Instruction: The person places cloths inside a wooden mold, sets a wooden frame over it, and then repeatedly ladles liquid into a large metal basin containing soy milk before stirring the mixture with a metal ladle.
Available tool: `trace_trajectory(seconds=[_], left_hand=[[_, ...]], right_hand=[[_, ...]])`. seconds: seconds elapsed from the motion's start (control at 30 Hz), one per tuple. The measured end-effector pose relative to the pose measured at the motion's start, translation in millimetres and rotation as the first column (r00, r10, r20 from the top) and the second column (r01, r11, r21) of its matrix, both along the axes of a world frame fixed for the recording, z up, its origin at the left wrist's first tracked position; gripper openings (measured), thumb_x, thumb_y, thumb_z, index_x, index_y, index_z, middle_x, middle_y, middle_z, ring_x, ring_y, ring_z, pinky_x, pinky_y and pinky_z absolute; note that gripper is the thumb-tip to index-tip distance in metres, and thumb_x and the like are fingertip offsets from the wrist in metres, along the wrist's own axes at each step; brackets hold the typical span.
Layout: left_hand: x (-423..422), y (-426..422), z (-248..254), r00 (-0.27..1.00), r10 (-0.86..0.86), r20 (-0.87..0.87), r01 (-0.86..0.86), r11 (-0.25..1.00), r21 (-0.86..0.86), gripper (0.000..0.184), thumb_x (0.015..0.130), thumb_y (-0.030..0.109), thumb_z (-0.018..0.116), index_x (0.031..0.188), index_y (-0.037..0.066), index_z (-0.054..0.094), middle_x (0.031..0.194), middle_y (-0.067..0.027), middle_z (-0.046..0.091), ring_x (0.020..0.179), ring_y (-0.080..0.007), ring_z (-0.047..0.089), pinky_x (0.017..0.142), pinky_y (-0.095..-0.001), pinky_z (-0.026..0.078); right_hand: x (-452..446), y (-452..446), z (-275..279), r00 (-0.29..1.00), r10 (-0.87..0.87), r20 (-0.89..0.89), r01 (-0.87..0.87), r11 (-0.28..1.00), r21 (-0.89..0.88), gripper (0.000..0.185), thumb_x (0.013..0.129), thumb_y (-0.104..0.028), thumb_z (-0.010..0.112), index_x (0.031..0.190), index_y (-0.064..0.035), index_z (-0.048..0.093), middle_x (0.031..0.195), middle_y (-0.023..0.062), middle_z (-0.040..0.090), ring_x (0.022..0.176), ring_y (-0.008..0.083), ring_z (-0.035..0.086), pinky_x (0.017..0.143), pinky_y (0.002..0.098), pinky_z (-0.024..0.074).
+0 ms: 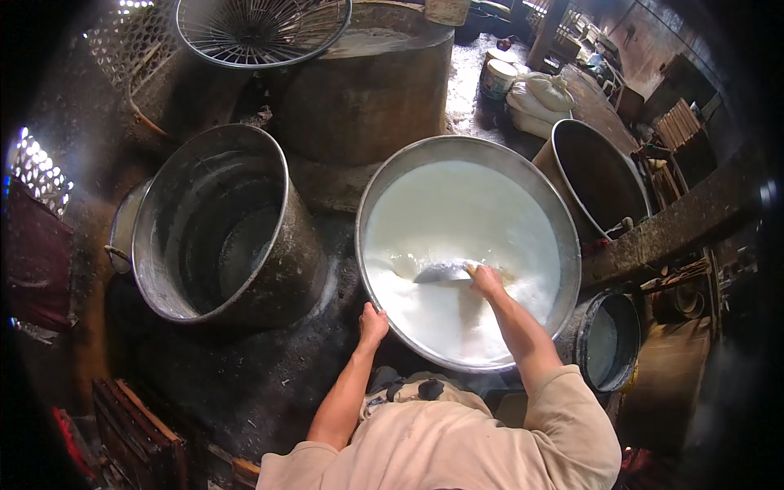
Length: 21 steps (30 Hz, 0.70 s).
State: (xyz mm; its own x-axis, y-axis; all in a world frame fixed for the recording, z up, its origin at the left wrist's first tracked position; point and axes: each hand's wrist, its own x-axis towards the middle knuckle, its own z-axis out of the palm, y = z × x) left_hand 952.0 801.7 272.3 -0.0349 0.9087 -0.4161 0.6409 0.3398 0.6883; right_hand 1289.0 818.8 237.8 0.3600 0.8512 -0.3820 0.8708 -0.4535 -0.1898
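Your right hand (487, 282) had its grip closed round a scoop (442, 272), dipped in white liquid (457, 204) inside the big pan (570, 306) — your left hand (373, 324) curled at its rim, the dark pot (306, 261) to the left.

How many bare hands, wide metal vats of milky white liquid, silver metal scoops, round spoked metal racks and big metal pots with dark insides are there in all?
Bare hands: 2 (left hand, right hand)
Wide metal vat of milky white liquid: 1
Silver metal scoop: 1
Round spoked metal rack: 1
Big metal pots with dark insides: 2 (left pot, right pot)
Total: 7
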Motion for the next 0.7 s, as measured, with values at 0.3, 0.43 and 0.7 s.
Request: trace_trajectory(seconds=[0.3,0.43,0.7], left_hand=[[7.8,-5.8,-24.6,0.976,0.178,0.124,-0.181,0.983,0.019,0.030,0.080,0.014,0.057,0.105,-0.002,0.054,0.106,-0.0248,0.059,0.102,-0.0385,0.055,0.085,-0.0420,0.043],[22.6,-17.1,-14.0,0.961,0.257,0.102,-0.264,0.963,0.054,0.032,0.080,0.013,0.055,0.108,-0.003,0.054,0.106,-0.0250,0.059,0.103,-0.0374,0.055,0.086,-0.0401,0.043],[37.3,-34.8,-25.3,0.958,0.285,-0.019,-0.280,0.950,0.136,0.052,0.085,0.009,0.054,0.132,-0.005,0.036,0.116,-0.0262,0.054,0.108,-0.0366,0.054,0.091,-0.0377,0.042]], right_hand=[[86.8,-136.2,37.4,0.990,-0.114,-0.081,0.103,0.986,-0.129,0.027,0.071,-0.015,0.060,0.093,-0.0004,0.063,0.094,0.0227,0.063,0.090,0.0355,0.061,0.077,0.0429,0.0489],[135.4,-182.3,94.9,0.998,0.024,-0.058,-0.024,1.000,0.002,0.025,0.067,-0.010,0.058,0.089,0.0032,0.062,0.083,0.0240,0.063,0.079,0.0366,0.063,0.069,0.0435,0.0493],[237.5,-194.5,200.4,0.979,0.061,-0.196,-0.009,0.967,0.254,0.040,0.062,-0.006,0.059,0.102,-0.0017,0.060,0.087,0.0239,0.062,0.085,0.0400,0.059,0.073,0.0420,0.0479]])
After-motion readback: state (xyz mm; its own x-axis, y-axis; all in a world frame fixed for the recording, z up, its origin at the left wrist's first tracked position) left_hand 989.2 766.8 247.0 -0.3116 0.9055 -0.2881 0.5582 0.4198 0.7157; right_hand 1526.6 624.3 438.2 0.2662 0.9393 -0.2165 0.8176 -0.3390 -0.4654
